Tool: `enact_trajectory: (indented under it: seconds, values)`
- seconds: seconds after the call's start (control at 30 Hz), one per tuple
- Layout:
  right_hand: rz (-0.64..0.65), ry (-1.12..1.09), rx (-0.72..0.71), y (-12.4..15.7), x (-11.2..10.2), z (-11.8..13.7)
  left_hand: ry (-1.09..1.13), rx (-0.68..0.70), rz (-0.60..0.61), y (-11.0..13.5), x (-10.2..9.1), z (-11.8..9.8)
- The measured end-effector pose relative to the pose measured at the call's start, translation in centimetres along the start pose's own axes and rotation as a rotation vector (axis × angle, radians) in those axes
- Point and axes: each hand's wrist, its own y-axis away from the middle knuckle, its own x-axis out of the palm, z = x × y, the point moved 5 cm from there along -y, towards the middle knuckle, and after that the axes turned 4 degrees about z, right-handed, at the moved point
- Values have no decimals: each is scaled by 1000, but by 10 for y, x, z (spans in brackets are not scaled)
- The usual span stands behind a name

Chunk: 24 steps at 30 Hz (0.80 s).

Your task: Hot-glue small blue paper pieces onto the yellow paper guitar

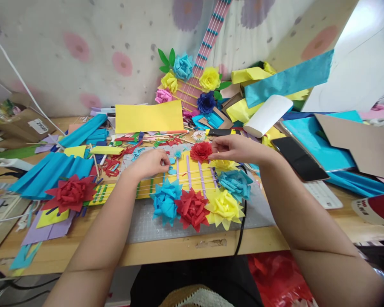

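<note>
A yellow paper guitar [194, 175] lies flat, with purple strips and white strings across its body. Paper flowers ring the body: a blue one [167, 202], a red one [193, 209], a yellow one [225, 209] and a light blue one [235, 184]. At the far edge, my right hand [232, 148] has its bent fingers closed at the right side of a round red paper flower [201, 152]. My left hand [155, 163] is curled closed over the guitar, beside small blue paper pieces [172, 170]; whatever its fingertips hold is hidden.
A grey cutting mat [153, 230] lies under the guitar. Behind stand a pink paper guitar [187, 91] and a yellow sheet [149, 117]. Blue crepe paper [56, 175] and a red flower [71, 193] are left; a phone [299, 158], white roll [269, 115] and cup [376, 209] are right.
</note>
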Motion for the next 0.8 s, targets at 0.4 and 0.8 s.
enact_trajectory:
  seconds: [0.4, 0.8]
  values:
    - [104, 292, -64, -58, 48, 52, 69, -43, 32, -1, -1, 1]
    - [70, 264, -7, -82, 67, 52, 77, -14, 48, -4, 1, 4]
